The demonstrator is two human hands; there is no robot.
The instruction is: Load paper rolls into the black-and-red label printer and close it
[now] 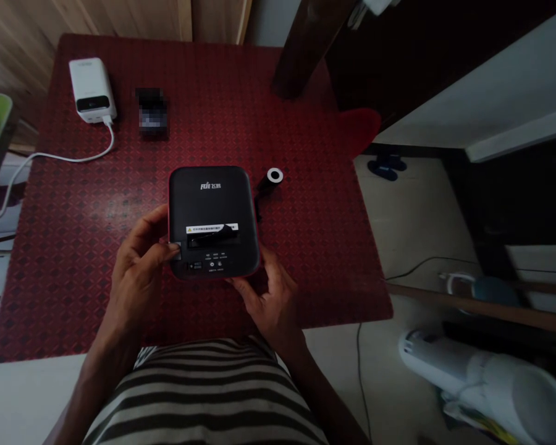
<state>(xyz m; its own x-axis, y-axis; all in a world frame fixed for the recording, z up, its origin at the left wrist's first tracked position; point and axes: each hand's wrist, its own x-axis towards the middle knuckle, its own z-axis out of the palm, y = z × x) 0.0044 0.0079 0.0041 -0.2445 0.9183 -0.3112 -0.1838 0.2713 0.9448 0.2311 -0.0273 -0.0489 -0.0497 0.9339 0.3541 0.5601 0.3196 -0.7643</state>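
On a red, diamond-patterned tabletop (pixel 324 266), a white power bank (pixel 92 86) stands at the far left with a white cable (pixel 74 159) running off the left edge. Right of it is a small dark item (pixel 152 112), blurred out. A dark brown post (pixel 306 49) rises at the far right edge, and a small black object with a white ring on its end (pixel 275 175) is just beyond the device's right side. Patterned surface stretches from there to the right edge; the near edge runs close to the person's striped clothing. The boxy black device (pixel 213 207) sits between both hands, near the front. The left hand's (pixel 139 266) grip is curled round its near-left corner, thumb on top; the right hand (pixel 271 290) clasps the near-right corner, thumb along the front.
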